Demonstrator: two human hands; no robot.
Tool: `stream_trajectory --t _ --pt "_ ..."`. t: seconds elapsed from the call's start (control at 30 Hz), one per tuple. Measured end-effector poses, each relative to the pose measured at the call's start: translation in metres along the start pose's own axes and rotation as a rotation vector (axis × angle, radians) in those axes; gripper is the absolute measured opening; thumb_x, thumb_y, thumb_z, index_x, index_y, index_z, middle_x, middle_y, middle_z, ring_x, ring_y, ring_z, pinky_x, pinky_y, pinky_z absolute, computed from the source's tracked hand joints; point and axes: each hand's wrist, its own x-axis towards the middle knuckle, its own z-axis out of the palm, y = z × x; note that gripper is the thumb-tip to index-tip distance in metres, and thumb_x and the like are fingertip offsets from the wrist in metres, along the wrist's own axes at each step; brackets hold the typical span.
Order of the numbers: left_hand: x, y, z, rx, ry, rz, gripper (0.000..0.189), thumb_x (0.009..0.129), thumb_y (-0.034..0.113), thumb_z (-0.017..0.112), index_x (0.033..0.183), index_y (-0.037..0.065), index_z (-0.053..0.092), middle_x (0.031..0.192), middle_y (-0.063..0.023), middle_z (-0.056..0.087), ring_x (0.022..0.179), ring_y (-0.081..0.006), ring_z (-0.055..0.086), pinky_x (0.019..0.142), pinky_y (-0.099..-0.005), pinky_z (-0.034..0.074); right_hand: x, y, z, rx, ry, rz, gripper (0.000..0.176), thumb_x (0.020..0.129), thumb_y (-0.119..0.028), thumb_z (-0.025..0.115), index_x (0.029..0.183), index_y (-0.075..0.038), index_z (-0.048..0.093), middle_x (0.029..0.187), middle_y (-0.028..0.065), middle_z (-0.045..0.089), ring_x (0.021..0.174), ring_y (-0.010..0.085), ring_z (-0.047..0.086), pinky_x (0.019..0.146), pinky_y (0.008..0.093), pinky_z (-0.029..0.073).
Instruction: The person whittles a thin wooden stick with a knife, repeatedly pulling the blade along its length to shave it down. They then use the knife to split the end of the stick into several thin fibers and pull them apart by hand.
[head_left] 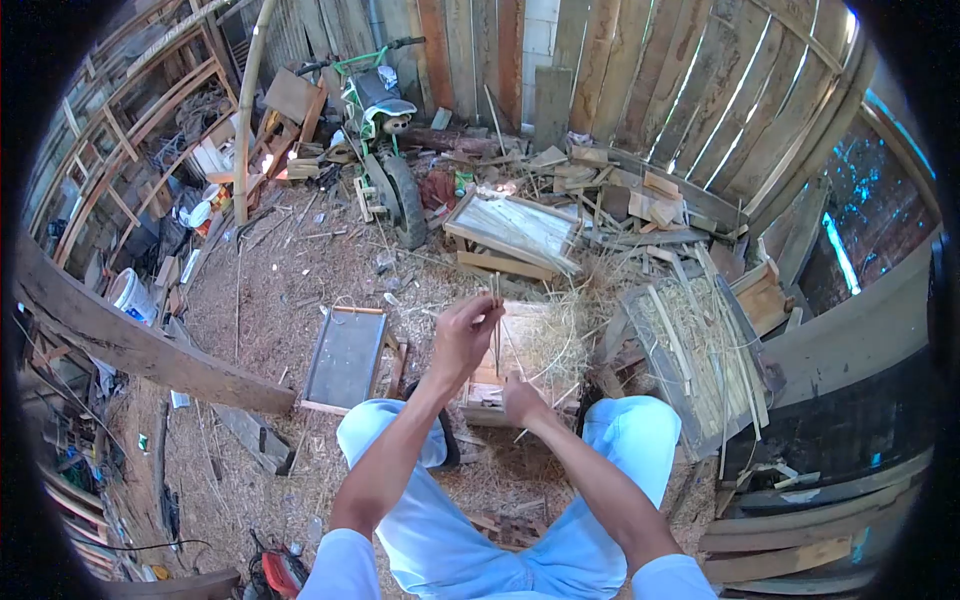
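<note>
My left hand [467, 335] is raised in front of my knees, its fingers pinched round thin wooden strips [497, 345] that stand nearly upright. Lower and to the right, my right hand [523, 402] is closed near the strips' lower ends. A slender strip runs up from its fingers towards the left hand; whether it grips anything else is hidden. Beneath both hands stands a low wooden box or bench [545, 335], with pale shavings and fine strips over its top.
Left of my knee is a small dark-topped wooden frame [345, 358]. A slatted board with strips [690, 340] leans at right. Beyond lie a long wooden tray [515, 228], scrap wood [650, 205] and a green-framed bike [385, 110]. A beam [150, 335] crosses the left side.
</note>
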Motion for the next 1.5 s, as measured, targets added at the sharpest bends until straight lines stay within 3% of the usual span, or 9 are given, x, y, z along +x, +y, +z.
stream_trajectory --t 0.4,0.47,0.57,0.73,0.87,1.0,1.07,1.2,1.5 --pt "0.004 -0.023 0.002 -0.091 0.025 -0.031 0.014 0.082 0.002 0.065 0.096 -0.001 0.063 0.086 -0.0141 0.066 0.078 -0.0242 0.067 0.062 -0.0307 0.056 0.009 0.036 0.051 -0.071 -0.204 0.194 0.052 0.085 -0.009 0.037 0.132 0.011 0.025 0.111 0.0387 0.053 0.105 0.0458 0.056 0.090 0.0458 0.045" --pt "0.003 -0.046 0.015 -0.104 0.019 -0.056 0.015 0.083 0.004 0.065 0.096 0.000 0.063 0.088 -0.0144 0.066 0.077 -0.0243 0.067 0.063 -0.0308 0.056 0.004 0.018 0.018 0.016 -0.060 0.227 0.045 0.080 -0.007 0.044 0.121 0.013 0.045 0.100 0.0349 0.060 0.097 0.0423 0.061 0.086 0.0422 0.048" --pt "-0.002 -0.058 0.025 -0.069 -0.032 -0.112 0.017 0.083 0.005 0.065 0.100 0.001 0.064 0.085 -0.0130 0.067 0.075 -0.0201 0.067 0.063 -0.0312 0.055 0.013 0.023 -0.011 -0.551 -0.463 -0.279 0.018 0.069 -0.004 0.052 0.067 0.002 0.068 0.074 0.0230 0.066 0.068 0.0326 0.066 0.060 0.0386 0.051" --pt "0.035 -0.066 0.010 -0.060 0.055 -0.098 0.019 0.084 0.006 0.064 0.102 -0.001 0.063 0.084 -0.0118 0.068 0.070 -0.0176 0.066 0.058 -0.0312 0.051 -0.055 -0.011 -0.152 -0.235 -0.623 0.121 0.021 0.077 -0.015 0.053 0.069 0.003 0.061 0.061 0.0148 0.061 0.052 0.0261 0.057 0.049 0.0418 0.044" --pt "0.070 -0.057 0.018 -0.169 -0.063 -0.227 0.021 0.084 0.006 0.065 0.104 0.000 0.064 0.084 -0.0105 0.067 0.068 -0.0149 0.064 0.058 -0.0304 0.053 -0.077 0.005 -0.201 0.140 -0.069 -0.073 0.039 0.088 -0.037 0.055 0.083 0.002 0.056 0.074 0.0146 0.063 0.067 0.0210 0.059 0.060 0.0380 0.045" --pt "0.084 -0.031 0.064 -0.405 -0.303 -0.373 0.026 0.085 0.013 0.066 0.107 -0.001 0.063 0.085 -0.0094 0.065 0.069 -0.0151 0.063 0.060 -0.0275 0.057 -0.063 0.002 -0.180 0.234 0.406 0.038 0.031 0.086 -0.029 0.062 0.091 0.000 0.053 0.084 0.0139 0.064 0.077 0.0198 0.061 0.067 0.0371 0.046" --pt "0.090 -0.017 0.095 -0.537 -0.403 -0.464 0.029 0.086 0.014 0.066 0.108 -0.004 0.062 0.088 -0.0082 0.062 0.071 -0.0135 0.063 0.062 -0.0265 0.056 -0.038 0.035 -0.155 0.566 0.624 -0.281 0.026 0.085 -0.023 0.067 0.091 -0.006 0.048 0.074 0.0035 0.057 0.064 0.0097 0.054 0.057 0.0275 0.046" --pt "0.108 -0.005 0.157 -0.490 -0.511 -0.419 0.030 0.083 0.014 0.068 0.105 -0.005 0.062 0.087 -0.0090 0.063 0.071 -0.0139 0.062 0.060 -0.0262 0.055 -0.030 0.078 -0.166 0.502 0.727 -0.101 0.029 0.079 -0.013 0.072 0.089 -0.006 0.046 0.070 -0.0003 0.051 0.064 0.0082 0.052 0.054 0.0279 0.045" --pt "0.093 -0.021 0.265 -0.713 -0.386 -0.512 0.023 0.085 0.006 0.063 0.103 -0.008 0.061 0.086 -0.0115 0.065 0.070 -0.0155 0.063 0.057 -0.0276 0.055 -0.047 0.156 -0.220 0.059 0.864 0.285 0.022 0.073 -0.009 0.069 0.088 0.001 0.056 0.078 0.0193 0.064 0.073 0.0356 0.064 0.064 0.0443 0.049"
